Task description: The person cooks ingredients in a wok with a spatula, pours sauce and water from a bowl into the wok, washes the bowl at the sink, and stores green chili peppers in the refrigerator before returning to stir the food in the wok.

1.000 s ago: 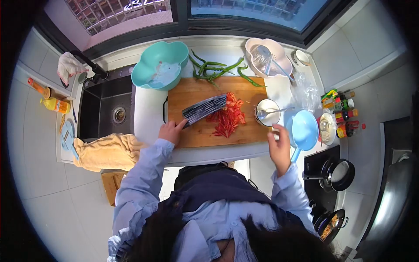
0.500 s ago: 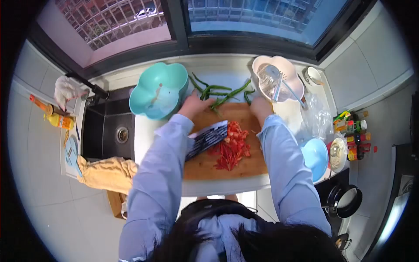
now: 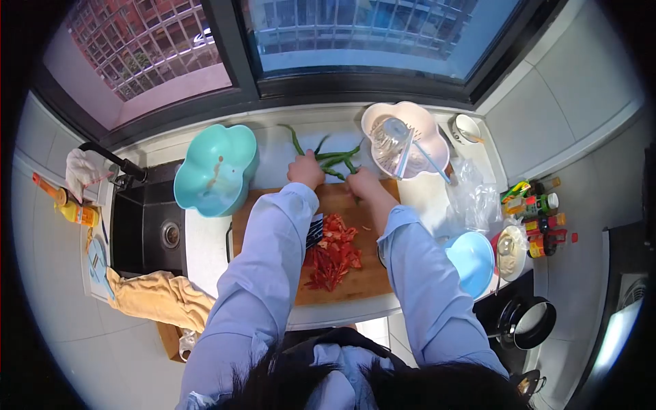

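Several long green peppers [image 3: 335, 159] lie behind the wooden cutting board [image 3: 266, 198]. My left hand [image 3: 305, 171] is closed around peppers at the left of the bunch. At its right end, my right hand [image 3: 364, 183] is closed on a green pepper whose tip shows below the fingers. Chopped red pepper [image 3: 331, 253] is heaped on the board. Beside the heap lies a dark patterned cleaver [image 3: 314, 231], mostly hidden under my left sleeve.
A teal bowl [image 3: 216, 171] stands left, near the sink [image 3: 147, 225]. A pink basin [image 3: 406, 137] holds strainers at the back right. Further right are a plastic bag [image 3: 473, 198], a blue bowl [image 3: 471, 263], sauce bottles [image 3: 540, 205] and a black pan [image 3: 533, 322].
Both hands have moved from the board's front to the green peppers behind it and closed on them. The bunch has been drawn together. The camera view has shifted.
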Motion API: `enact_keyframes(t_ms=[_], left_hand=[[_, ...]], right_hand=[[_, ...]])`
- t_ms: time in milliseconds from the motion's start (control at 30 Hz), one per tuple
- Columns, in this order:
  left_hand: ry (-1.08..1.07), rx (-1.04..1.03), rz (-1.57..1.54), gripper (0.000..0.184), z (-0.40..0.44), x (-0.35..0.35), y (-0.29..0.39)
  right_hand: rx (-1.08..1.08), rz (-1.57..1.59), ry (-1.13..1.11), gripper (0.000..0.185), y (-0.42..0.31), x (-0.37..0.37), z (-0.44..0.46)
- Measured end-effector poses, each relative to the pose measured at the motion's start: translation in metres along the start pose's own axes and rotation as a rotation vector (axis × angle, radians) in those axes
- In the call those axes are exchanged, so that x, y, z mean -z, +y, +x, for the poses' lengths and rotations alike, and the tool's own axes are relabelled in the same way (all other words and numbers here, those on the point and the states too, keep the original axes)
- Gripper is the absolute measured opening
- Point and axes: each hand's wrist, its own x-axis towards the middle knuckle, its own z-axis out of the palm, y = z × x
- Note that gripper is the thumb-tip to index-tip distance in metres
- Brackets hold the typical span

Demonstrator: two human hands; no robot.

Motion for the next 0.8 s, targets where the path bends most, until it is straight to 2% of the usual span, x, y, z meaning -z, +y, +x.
enact_keyframes(t_ms=[33, 67, 167, 233, 333, 433, 467, 500, 567, 733, 800], left_hand=[[0.051, -0.02, -0.003, 0.062, 0.008, -0.01, -0.007], [0.1, -0.039, -0.004, 0.056, 0.012, -0.014, -0.012], [0.093, -0.113, -0.148, 0.048, 0.012, -0.003, -0.022], [0.095, -0.143, -0.214, 0.045, 0.004, 0.01, -0.021], [-0.036, -0.093, -0.598, 0.038, -0.017, 0.041, -0.018], [-0.061, -0.175, -0.761, 0.041, -0.048, 0.063, -0.008], [-0.077, -0.218, -0.846, 0.042, -0.058, 0.069, -0.004], [-0.064, -0.212, -0.842, 0.042, -0.071, 0.075, 0.001], [-0.121, -0.333, -1.006, 0.051, -0.101, 0.085, 0.009], [-0.12, -0.404, -1.06, 0.054, -0.174, 0.123, 0.019], [-0.062, -0.497, -0.91, 0.058, -0.205, 0.131, 0.02]], right_hand=[[-0.114, 0.246, -0.09, 0.017, 0.0, 0.001, 0.0], [-0.111, 0.248, -0.086, 0.017, 0.002, 0.001, 0.001], [-0.02, 0.705, 0.077, 0.013, 0.013, -0.002, -0.001], [-0.003, 0.667, 0.117, 0.016, 0.008, 0.0, -0.008], [0.04, 0.594, 0.2, 0.022, -0.007, 0.007, -0.023], [-0.02, 0.751, -0.124, 0.027, -0.023, 0.011, -0.038], [-0.01, 0.752, -0.135, 0.027, -0.029, 0.008, -0.045], [0.082, 0.813, -0.164, 0.03, -0.037, 0.005, -0.058], [0.256, 0.931, -0.221, 0.036, -0.047, -0.004, -0.084], [0.39, 1.161, -0.435, 0.035, -0.057, -0.004, -0.124], [0.339, 1.249, -0.509, 0.029, -0.062, 0.009, -0.153]])
